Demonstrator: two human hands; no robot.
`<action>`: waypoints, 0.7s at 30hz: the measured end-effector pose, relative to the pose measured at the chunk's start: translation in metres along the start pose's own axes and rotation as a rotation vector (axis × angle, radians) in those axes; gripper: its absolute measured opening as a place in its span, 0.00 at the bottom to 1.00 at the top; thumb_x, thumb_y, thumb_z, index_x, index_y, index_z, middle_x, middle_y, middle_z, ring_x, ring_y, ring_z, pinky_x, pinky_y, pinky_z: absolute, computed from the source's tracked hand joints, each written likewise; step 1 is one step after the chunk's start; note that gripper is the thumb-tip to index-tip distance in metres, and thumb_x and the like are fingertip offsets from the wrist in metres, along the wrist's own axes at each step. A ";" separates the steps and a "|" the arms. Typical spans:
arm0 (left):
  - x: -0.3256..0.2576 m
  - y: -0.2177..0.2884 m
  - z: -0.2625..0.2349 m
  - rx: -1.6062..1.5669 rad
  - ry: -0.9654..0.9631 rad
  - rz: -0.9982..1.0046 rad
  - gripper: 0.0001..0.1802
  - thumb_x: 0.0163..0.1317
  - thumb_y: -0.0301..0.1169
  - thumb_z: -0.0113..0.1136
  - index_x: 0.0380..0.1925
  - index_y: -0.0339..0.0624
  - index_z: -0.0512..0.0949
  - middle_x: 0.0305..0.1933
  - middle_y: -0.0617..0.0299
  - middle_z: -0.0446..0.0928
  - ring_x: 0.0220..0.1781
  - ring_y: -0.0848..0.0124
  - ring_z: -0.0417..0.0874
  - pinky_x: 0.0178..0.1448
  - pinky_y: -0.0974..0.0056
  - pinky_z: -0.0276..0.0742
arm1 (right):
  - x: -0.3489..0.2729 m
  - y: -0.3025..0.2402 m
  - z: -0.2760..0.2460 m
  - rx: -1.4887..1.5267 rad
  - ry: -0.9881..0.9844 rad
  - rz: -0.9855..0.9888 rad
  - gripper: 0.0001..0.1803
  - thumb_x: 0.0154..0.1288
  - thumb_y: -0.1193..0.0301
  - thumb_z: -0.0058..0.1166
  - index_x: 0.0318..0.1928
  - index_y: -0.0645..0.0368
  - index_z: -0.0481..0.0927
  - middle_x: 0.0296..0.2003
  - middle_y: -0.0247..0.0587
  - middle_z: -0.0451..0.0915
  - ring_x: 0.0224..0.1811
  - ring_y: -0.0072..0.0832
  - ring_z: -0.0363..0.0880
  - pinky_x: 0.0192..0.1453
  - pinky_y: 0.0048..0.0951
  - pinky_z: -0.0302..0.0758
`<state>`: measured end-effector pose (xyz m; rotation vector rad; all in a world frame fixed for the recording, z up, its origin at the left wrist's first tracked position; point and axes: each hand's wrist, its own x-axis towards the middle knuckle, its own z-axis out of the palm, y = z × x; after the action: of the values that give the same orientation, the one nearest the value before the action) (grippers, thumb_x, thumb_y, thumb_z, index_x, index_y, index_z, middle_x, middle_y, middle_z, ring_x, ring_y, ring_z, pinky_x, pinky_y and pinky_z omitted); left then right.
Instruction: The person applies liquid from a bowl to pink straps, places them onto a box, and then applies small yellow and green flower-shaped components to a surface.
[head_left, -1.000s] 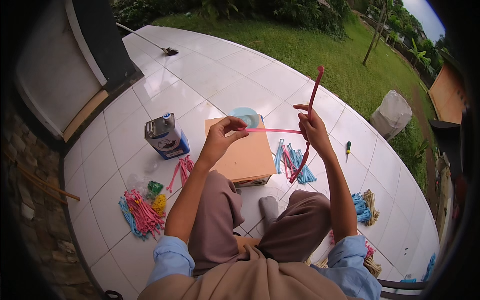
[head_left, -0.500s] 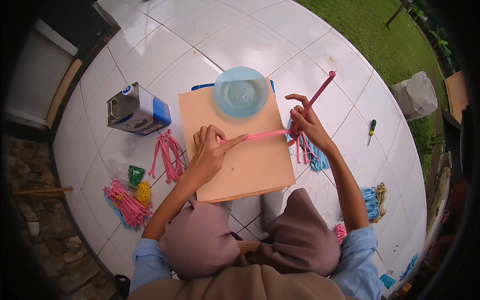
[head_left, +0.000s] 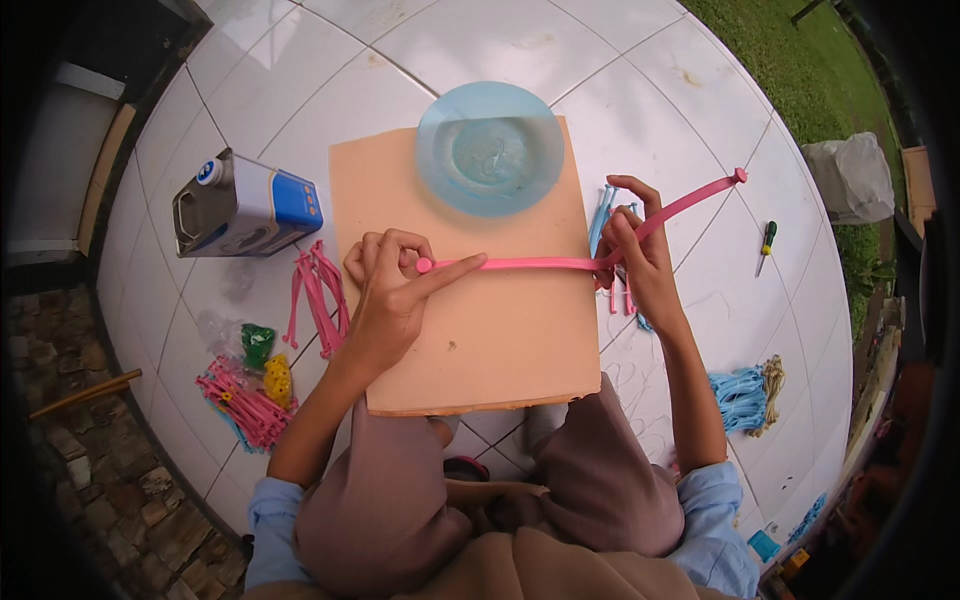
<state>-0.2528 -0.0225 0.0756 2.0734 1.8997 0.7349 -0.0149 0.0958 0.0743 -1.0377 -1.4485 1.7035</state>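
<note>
A long pink plastic strip stretches across a tan board that rests on my lap. My left hand pinches its round left end against the board. My right hand grips the strip near the board's right edge, where it bends and rises up to the right, ending in a small knob. A pale blue bowl sits upside down on the far edge of the board. Blue strips lie on the tiles under my right hand.
A grey and blue tin can lies on its side at the left. Loose pink strips and a bundle of pink strips lie on the white tiles. A small screwdriver, a blue bundle and a grey sack are at the right.
The view has tilted down from the lawn onto my lap. The strip has come lower and now lies flat across the board between my hands.
</note>
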 end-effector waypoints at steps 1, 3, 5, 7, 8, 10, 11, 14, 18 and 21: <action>0.000 -0.003 -0.001 0.030 0.008 0.032 0.24 0.49 0.21 0.54 0.44 0.62 0.82 0.35 0.65 0.61 0.41 0.67 0.61 0.52 0.61 0.50 | 0.001 -0.002 0.000 -0.030 -0.013 -0.001 0.20 0.71 0.65 0.39 0.59 0.58 0.58 0.19 0.29 0.62 0.11 0.15 0.65 0.17 0.17 0.64; 0.003 -0.005 -0.004 0.056 0.014 0.061 0.23 0.47 0.22 0.58 0.43 0.61 0.83 0.34 0.66 0.58 0.39 0.68 0.58 0.49 0.63 0.50 | 0.006 -0.004 -0.001 -0.061 -0.026 0.003 0.20 0.71 0.64 0.39 0.59 0.59 0.58 0.18 0.29 0.62 0.11 0.15 0.65 0.17 0.18 0.64; 0.007 -0.003 -0.009 0.102 -0.065 0.087 0.22 0.48 0.24 0.59 0.44 0.62 0.82 0.34 0.65 0.58 0.40 0.66 0.57 0.49 0.64 0.52 | 0.012 -0.004 -0.005 -0.150 -0.037 0.011 0.20 0.70 0.63 0.42 0.58 0.57 0.59 0.16 0.28 0.60 0.12 0.16 0.66 0.17 0.18 0.64; 0.006 -0.005 -0.008 0.102 -0.087 0.076 0.23 0.48 0.24 0.58 0.44 0.62 0.82 0.34 0.64 0.58 0.40 0.65 0.57 0.48 0.64 0.52 | 0.017 -0.011 -0.007 -0.180 -0.060 0.065 0.20 0.70 0.63 0.43 0.58 0.56 0.59 0.15 0.28 0.60 0.12 0.16 0.66 0.17 0.19 0.63; 0.005 -0.006 -0.008 0.109 -0.106 0.066 0.23 0.48 0.24 0.58 0.44 0.62 0.82 0.34 0.64 0.57 0.40 0.65 0.57 0.48 0.64 0.53 | 0.021 -0.012 -0.007 -0.208 -0.086 0.112 0.20 0.70 0.63 0.44 0.57 0.55 0.59 0.14 0.28 0.59 0.12 0.17 0.66 0.17 0.19 0.63; 0.002 -0.007 -0.008 0.117 -0.104 0.066 0.23 0.48 0.24 0.58 0.44 0.62 0.82 0.34 0.64 0.57 0.40 0.65 0.57 0.48 0.64 0.54 | 0.028 -0.007 -0.010 -0.181 -0.098 0.121 0.20 0.69 0.62 0.45 0.57 0.53 0.59 0.14 0.27 0.59 0.11 0.17 0.65 0.16 0.20 0.61; 0.002 -0.007 -0.008 0.127 -0.095 0.066 0.24 0.47 0.24 0.58 0.45 0.62 0.82 0.34 0.64 0.57 0.40 0.65 0.57 0.48 0.64 0.54 | 0.031 -0.006 -0.010 -0.190 -0.127 0.120 0.20 0.69 0.62 0.45 0.57 0.53 0.59 0.14 0.27 0.58 0.11 0.17 0.64 0.16 0.21 0.60; 0.001 -0.011 -0.007 0.128 -0.129 0.063 0.24 0.47 0.23 0.58 0.45 0.62 0.82 0.34 0.64 0.57 0.40 0.65 0.58 0.48 0.64 0.55 | 0.036 -0.005 -0.010 -0.173 -0.156 0.163 0.21 0.69 0.62 0.45 0.56 0.55 0.58 0.14 0.27 0.59 0.09 0.16 0.61 0.15 0.21 0.58; 0.003 -0.006 -0.009 0.090 -0.211 0.034 0.27 0.51 0.22 0.50 0.48 0.65 0.80 0.35 0.63 0.60 0.42 0.64 0.59 0.53 0.62 0.55 | 0.041 -0.003 -0.011 -0.091 -0.165 0.342 0.23 0.69 0.60 0.46 0.55 0.59 0.57 0.16 0.29 0.63 0.10 0.16 0.60 0.14 0.20 0.56; 0.008 -0.003 -0.011 0.156 -0.187 0.087 0.29 0.44 0.20 0.57 0.47 0.62 0.81 0.33 0.64 0.58 0.42 0.63 0.59 0.53 0.63 0.59 | 0.045 0.001 -0.012 -0.042 -0.187 0.414 0.25 0.67 0.58 0.48 0.53 0.61 0.57 0.18 0.32 0.67 0.10 0.15 0.60 0.13 0.20 0.56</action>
<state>-0.2612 -0.0162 0.0853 2.2416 1.8253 0.4039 -0.0247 0.1403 0.0660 -1.2989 -1.4614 2.1168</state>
